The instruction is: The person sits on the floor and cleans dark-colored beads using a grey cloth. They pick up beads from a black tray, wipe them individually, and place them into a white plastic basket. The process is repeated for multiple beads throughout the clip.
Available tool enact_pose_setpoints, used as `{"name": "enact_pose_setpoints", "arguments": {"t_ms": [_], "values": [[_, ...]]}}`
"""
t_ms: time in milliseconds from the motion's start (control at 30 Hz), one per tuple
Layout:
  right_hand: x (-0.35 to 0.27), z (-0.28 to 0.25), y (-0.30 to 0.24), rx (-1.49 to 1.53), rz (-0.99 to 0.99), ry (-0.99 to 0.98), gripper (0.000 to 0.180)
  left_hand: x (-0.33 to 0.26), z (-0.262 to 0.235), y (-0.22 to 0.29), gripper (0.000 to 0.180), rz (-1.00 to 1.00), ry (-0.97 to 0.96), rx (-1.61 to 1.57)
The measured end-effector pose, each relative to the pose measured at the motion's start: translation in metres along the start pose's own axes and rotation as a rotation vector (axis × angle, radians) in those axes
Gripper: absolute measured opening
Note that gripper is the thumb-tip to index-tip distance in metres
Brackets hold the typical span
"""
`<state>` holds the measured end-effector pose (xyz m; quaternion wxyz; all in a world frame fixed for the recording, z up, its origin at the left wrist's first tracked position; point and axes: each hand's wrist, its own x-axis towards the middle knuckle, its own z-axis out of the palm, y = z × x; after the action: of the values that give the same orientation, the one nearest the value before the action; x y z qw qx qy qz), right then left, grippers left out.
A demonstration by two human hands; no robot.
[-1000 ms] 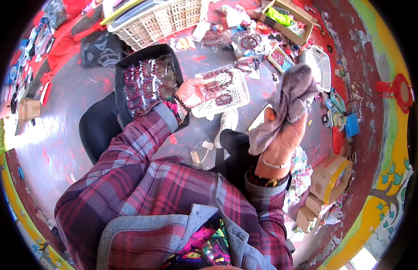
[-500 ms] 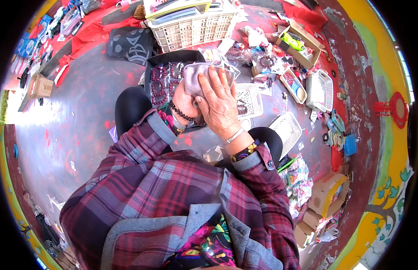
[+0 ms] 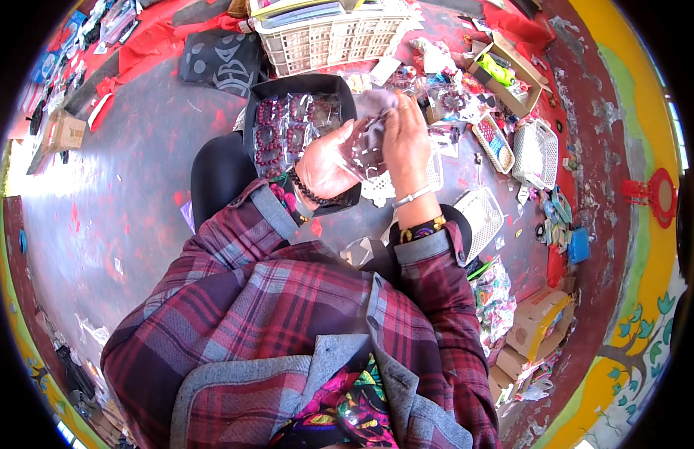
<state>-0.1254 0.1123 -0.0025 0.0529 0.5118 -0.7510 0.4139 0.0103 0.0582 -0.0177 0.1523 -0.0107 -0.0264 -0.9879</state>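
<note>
Above a black tray (image 3: pixel 251 142), my hands are close together over a clear plastic bag (image 3: pixel 362 153). My left hand (image 3: pixel 324 166) has its palm turned up and its thumb along the bag's left edge, gripping it; its fingertips are hidden beneath. My right hand (image 3: pixel 408 146) bends its fingers round a greyish-purple cloth (image 3: pixel 377 102) at the bag's upper right side. What the bag contains is too blurred to tell. In the tray lie several dark red bead bracelets (image 3: pixel 268 138) in clear packets.
A cream crate (image 3: pixel 336 45) stands beyond the tray, with a dark grey bag (image 3: pixel 221 63) left of it. To the right are a cardboard box (image 3: pixel 504 93), a narrow basket of beads (image 3: pixel 493 144) and white plastic baskets (image 3: pixel 535 153). Packets and small goods litter the floor.
The cloth was pressed between both palms; now my right hand has drawn it up and right, and my left hand has come apart from it. The plastic bag shows between them.
</note>
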Motion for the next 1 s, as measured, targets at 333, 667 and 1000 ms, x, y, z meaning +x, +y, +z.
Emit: {"name": "enact_pose_setpoints", "arguments": {"t_ms": [333, 667, 1000], "values": [[0.004, -0.009, 0.027, 0.792, 0.641, 0.091, 0.021, 0.001, 0.013, 0.011, 0.045, -0.073, 0.053, -0.084], [0.009, -0.019, 0.037, 0.973, 0.675, 0.352, 0.018, 0.000, -0.007, 0.000, 0.041, -0.226, 0.070, 0.028], [0.003, -0.051, -0.001, 0.715, 0.461, 0.191, 0.026, 0.013, -0.014, 0.013, 0.043, -0.027, 0.107, 0.082]]}}
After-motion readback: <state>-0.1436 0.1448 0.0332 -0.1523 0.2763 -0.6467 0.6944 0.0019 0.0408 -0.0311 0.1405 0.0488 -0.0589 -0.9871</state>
